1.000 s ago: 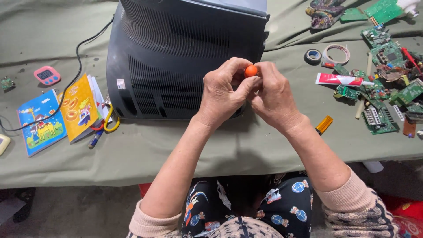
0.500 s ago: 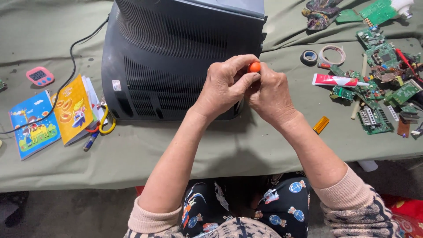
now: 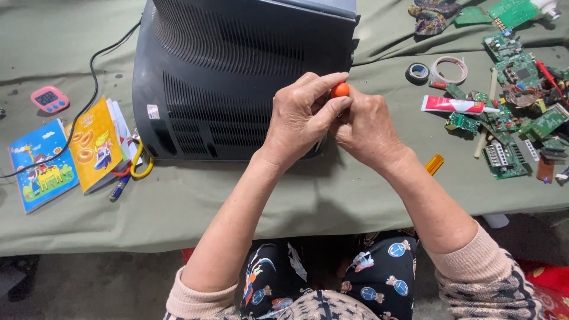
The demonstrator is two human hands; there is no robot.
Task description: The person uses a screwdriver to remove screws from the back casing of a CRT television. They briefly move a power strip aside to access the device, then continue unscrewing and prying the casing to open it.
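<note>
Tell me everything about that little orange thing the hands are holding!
The orange knob is small, round, smooth and looks like plastic. It peeks out between the left hand and the right hand, whose fingertips pinch it. What lies below it is hidden. It sits above the green cloth, just in front of the dark television back.

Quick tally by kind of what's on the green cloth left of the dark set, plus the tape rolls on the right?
Booklets: 2, blue and orange
Pink timer: 1
Tape rolls: 2, dark and pale
Total: 5
</note>
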